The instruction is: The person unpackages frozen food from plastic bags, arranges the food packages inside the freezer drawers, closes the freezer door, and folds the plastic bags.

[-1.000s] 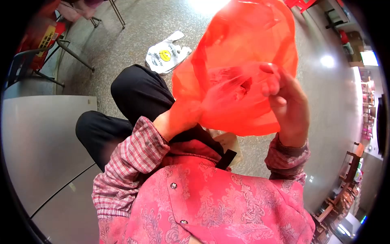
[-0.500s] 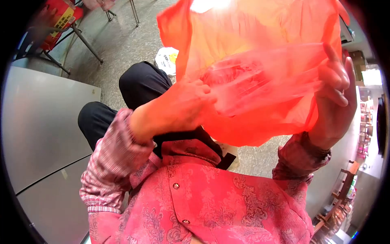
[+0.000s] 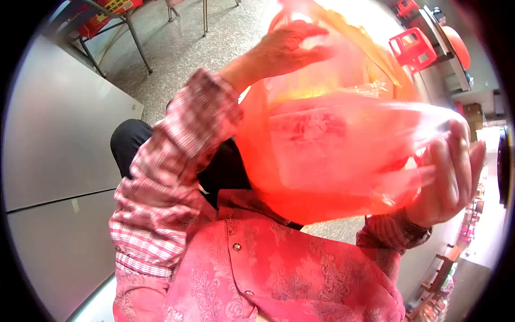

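A large, thin red plastic bag (image 3: 322, 188) fills the space in front of my chest, with a clearer crumpled plastic bag (image 3: 316, 126) showing inside or against it. My right hand (image 3: 448, 172) is closed on the plastic at the right, its fingers bent round the gathered end of the clearer bag. At the upper left of the red bag, my left hand (image 3: 284, 51) has its fingers spread over the bag's top part. Nothing shows gripped between those fingers. Marks on the clearer bag are too blurred to read.
A grey cabinet (image 3: 64, 139) stands at the left. Behind it are metal-legged chairs (image 3: 134, 40) and a red package (image 3: 102, 19). A red plastic stool (image 3: 413, 49) is at the upper right, with cluttered shelves (image 3: 445, 268) lower right. My black-trousered knee (image 3: 127, 142) shows below.
My left hand has moved up and away from the bag's lower left, its fingers now spread. My right hand has moved slightly lower and closed on the plastic. The white smiley bag is now hidden.
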`<state>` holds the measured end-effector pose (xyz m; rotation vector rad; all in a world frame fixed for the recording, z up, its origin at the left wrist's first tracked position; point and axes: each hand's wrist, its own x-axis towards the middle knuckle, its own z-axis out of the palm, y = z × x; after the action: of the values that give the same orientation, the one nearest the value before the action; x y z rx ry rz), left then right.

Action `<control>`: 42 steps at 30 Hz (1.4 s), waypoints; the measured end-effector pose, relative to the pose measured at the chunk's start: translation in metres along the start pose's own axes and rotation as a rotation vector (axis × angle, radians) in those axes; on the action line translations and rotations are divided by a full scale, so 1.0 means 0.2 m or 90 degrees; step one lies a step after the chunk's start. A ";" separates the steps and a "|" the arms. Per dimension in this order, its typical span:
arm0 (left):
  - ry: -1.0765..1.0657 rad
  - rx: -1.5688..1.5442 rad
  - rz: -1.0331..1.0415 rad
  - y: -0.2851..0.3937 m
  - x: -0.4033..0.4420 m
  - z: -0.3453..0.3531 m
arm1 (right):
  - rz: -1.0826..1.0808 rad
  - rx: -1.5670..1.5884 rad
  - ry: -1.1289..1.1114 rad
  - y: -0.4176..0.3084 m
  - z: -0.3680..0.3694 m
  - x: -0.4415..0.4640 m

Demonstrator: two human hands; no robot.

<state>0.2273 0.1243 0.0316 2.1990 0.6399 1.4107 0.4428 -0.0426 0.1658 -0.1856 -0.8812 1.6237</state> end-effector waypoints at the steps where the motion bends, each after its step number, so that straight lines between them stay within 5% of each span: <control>1: -0.035 -0.056 0.011 -0.09 -0.01 0.06 | -0.007 0.006 -0.007 -0.01 0.00 0.00; 4: -0.287 -0.041 -0.195 -0.37 -0.15 0.25 | -0.024 0.036 -0.034 -0.04 0.03 0.01; 8: -0.448 0.034 -0.267 -0.34 -0.33 0.39 | -0.028 0.107 -0.067 -0.09 0.07 0.07; 13: -0.502 0.101 -0.203 -0.09 -0.44 0.53 | 0.311 0.138 -0.184 -0.31 0.11 0.36; 18: -0.580 0.176 -0.107 0.26 -0.55 0.68 | 0.254 0.270 -0.176 -0.45 -0.04 0.42; 24: -0.769 0.261 0.017 0.65 -0.71 0.83 | 0.213 0.073 -0.190 -0.37 -0.09 0.64; 28: -0.884 0.294 0.073 0.75 -0.81 0.89 | 0.074 0.085 -0.083 -0.22 -0.35 0.59; 31: -0.941 0.301 0.067 0.72 -0.80 0.89 | 0.054 -0.140 0.128 -0.07 -0.74 0.63; 35: -0.919 0.306 -0.035 0.66 -0.94 1.02 | 0.187 -0.056 0.389 0.20 -1.27 0.61; 39: -1.117 0.297 -0.015 0.57 -0.90 1.09 | 0.211 0.024 0.549 0.55 -1.64 0.56; 41: -1.134 0.338 0.024 0.57 -0.96 1.08 | 0.236 0.076 0.557 0.69 -1.73 0.49; 42: -1.197 0.385 0.186 0.58 -0.92 0.98 | 0.239 0.058 0.576 0.77 -1.75 0.44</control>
<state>0.3555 -0.1006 -0.1035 2.8259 -0.0609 -1.1815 0.4986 0.1891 -0.1445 -0.9789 -0.0690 1.6592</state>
